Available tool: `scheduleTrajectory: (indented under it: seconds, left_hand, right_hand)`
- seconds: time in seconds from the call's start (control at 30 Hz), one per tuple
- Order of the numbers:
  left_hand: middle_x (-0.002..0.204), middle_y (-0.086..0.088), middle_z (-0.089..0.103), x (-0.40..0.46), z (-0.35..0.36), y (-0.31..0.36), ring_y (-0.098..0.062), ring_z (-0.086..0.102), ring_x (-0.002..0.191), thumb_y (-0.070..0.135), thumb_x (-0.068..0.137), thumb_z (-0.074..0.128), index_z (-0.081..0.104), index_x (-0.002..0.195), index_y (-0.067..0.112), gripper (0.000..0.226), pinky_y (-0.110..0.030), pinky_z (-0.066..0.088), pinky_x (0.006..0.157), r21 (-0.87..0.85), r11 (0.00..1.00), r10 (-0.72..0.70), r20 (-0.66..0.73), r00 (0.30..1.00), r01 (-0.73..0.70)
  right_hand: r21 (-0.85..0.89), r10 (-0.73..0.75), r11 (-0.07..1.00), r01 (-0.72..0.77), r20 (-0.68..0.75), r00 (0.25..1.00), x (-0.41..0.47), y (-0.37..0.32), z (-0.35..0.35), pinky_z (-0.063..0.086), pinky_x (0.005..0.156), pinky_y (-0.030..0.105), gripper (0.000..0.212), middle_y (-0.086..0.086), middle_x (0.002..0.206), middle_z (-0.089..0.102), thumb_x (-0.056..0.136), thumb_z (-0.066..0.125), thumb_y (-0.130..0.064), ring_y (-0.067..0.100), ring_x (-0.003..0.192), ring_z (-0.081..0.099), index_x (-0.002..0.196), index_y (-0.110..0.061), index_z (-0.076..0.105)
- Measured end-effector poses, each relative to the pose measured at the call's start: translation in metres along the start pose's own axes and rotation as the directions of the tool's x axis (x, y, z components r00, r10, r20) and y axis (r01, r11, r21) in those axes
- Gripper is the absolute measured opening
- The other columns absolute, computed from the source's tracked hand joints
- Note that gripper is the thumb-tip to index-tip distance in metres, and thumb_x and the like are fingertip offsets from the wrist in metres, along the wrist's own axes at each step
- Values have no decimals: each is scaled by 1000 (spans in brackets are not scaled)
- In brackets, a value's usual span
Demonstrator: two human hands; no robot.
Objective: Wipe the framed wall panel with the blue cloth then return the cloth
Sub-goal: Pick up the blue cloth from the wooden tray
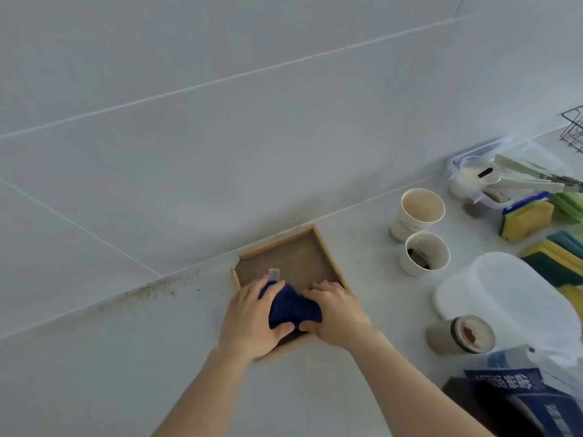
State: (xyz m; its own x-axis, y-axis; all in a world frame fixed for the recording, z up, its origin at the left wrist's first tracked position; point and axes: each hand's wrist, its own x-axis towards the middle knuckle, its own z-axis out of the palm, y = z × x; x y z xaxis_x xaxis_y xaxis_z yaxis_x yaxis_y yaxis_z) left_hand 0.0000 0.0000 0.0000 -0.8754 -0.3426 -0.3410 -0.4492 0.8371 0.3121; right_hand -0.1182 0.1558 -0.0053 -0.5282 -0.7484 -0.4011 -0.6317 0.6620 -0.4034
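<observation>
A dark blue cloth [291, 307] lies bunched in the near part of a shallow wooden tray [293, 258] with a brown floor, set on the pale counter against the tiled wall. My left hand [252, 320] grips the cloth's left side, fingers curled over it. My right hand [337, 313] presses on the cloth's right side, thumb meeting the left thumb. A small white tag [273, 274] sticks up from the cloth. No framed wall panel is in view; only grey wall tiles [220, 121] fill the upper frame.
To the right stand two paper cups [419, 216] [426, 253], a lidded brown jar [467, 334], a white plastic lid [504, 294], yellow-green sponges [530, 219], a clear container with utensils [492, 175], a wire rack [574, 127] and a blue box [520, 398].
</observation>
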Motion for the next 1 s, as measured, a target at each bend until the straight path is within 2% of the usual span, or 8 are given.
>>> scheduleTrajectory:
  seconds: [0.1, 0.23, 0.43, 0.6, 0.7, 0.87, 1.0]
  left_hand:
    - [159, 12, 43, 0, 6, -2, -17, 39, 146, 64, 86, 66, 36, 155, 38, 79, -33, 29, 120, 42, 999, -2, 49, 999, 0]
    - [140, 12, 60, 0, 9, 1, -16, 54, 129, 48, 90, 71, 47, 145, 37, 61, -33, 40, 110, 96, 995, -16, 0, 1000, 16]
    - [129, 8, 67, 2, -1, 4, -16, 59, 120, 36, 97, 66, 55, 137, 31, 42, -32, 45, 103, 126, 991, -30, -80, 996, 40]
    - [120, 9, 71, 2, -15, 0, -17, 62, 112, 39, 98, 65, 61, 127, 31, 31, -31, 48, 98, 89, 995, -34, -128, 991, 46]
    - [113, 10, 72, -3, -34, -6, -17, 64, 108, 42, 97, 64, 61, 121, 32, 26, -31, 46, 97, 101, 994, -15, -178, 984, 33]
    - [111, 12, 74, -15, -81, -14, -18, 64, 108, 42, 97, 65, 64, 118, 34, 22, -33, 45, 97, 103, 994, 2, -276, 961, 27]
    - [109, 10, 74, -30, -116, -22, -20, 64, 106, 40, 98, 63, 64, 118, 33, 21, -33, 44, 96, 104, 993, -10, -347, 938, 49]
  right_hand:
    - [-29, 10, 1000, -11, -12, 1000, 3, 4, 6, 44, 114, 39, 62, -1, 152, 56, 93, 72, -42, 26, 140, 48, 149, -27, 51]
    - [-61, 19, 998, -24, -72, 997, 5, 4, 9, 49, 99, 35, 44, -1, 141, 62, 99, 64, -25, 25, 127, 56, 142, -26, 59]
    - [-85, 32, 995, -44, -141, 990, 3, -1, 5, 51, 85, 35, 29, 3, 123, 69, 101, 54, -11, 28, 109, 65, 122, -20, 72]
    - [-39, 31, 998, -39, -191, 981, 5, 0, -5, 43, 75, 32, 27, 2, 115, 70, 102, 52, -15, 27, 103, 66, 119, -22, 71]
    - [-20, 15, 1000, -20, -225, 974, 5, -11, -17, 39, 73, 33, 25, 2, 112, 69, 101, 51, -16, 29, 102, 65, 115, -21, 71]
    - [-6, -44, 999, 44, -294, 955, 7, -41, -54, 47, 74, 38, 23, 2, 110, 68, 101, 50, -16, 32, 97, 65, 110, -20, 71]
    - [-18, -105, 994, 106, -351, 931, 6, -69, -84, 40, 69, 36, 25, 2, 110, 70, 98, 51, -13, 33, 100, 64, 109, -21, 72]
